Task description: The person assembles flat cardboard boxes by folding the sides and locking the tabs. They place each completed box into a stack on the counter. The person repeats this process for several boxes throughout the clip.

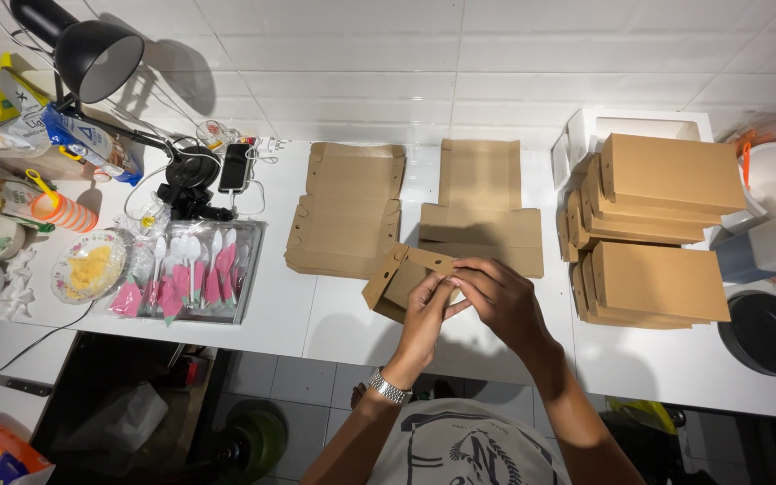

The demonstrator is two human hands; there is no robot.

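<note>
Both hands at bench front edge: left hand (426,310) and right hand (498,296) pinching flaps of half-folded cardboard box (397,278). Best pressed along creases, tab seated squarely. Flat blanks (348,211) behind; finished boxes (657,224) stacked toward right end.

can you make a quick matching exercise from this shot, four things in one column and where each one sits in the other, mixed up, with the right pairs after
Things:
1. black desk lamp
2. stack of folded brown boxes
3. tray of plastic spoons
4. half-folded box

Places:
A. at the table's front edge, held by the left hand and right hand
B. far left corner, above the phone
C. right side, beside a white tub
D. left of the flat cardboard, by a plate of yellow food

Pairs: 1-B, 2-C, 3-D, 4-A
</note>
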